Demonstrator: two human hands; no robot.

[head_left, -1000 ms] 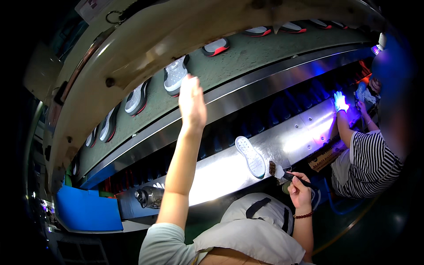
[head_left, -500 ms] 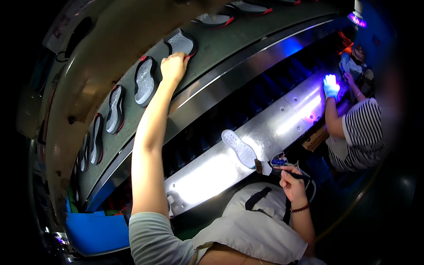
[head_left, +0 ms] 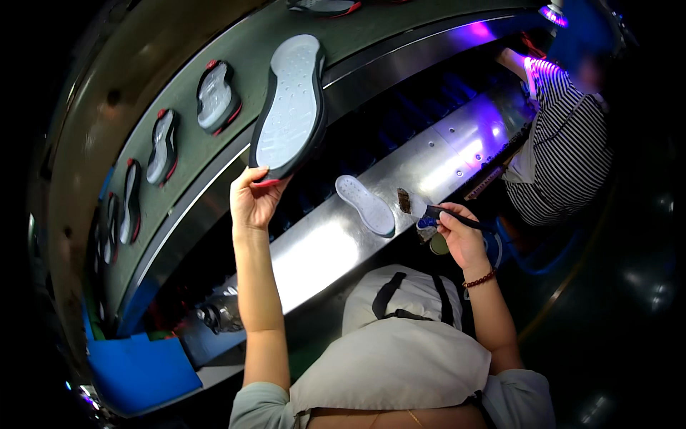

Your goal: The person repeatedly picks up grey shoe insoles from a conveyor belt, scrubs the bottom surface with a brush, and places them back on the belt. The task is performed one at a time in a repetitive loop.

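Pinched at its red-edged end, a grey shoe sole point(head_left: 289, 107) with a black rim is held up in my left hand point(head_left: 254, 201). Its dotted upper surface faces me, and it hangs over the edge between the belt and the metal bench. My right hand point(head_left: 463, 236) is closed around the black handle of a brush point(head_left: 457, 217), whose brown bristles point left. On the metal bench point(head_left: 304, 268), left of the bristles and apart from them, lies a loose white perforated sole piece point(head_left: 366, 206).
The dark green conveyor belt point(head_left: 187, 168) curves along the left and top, carrying several more soles. A co-worker in a striped shirt point(head_left: 572, 136) is at the far right. A blue bin point(head_left: 143, 372) stands at lower left; a purple-lit lamp point(head_left: 554, 16) hangs top right.
My left hand has lifted a shoe sole off the belt and brought it nearer. The brush has come away from the white sole piece. The co-worker has turned and leaned away.
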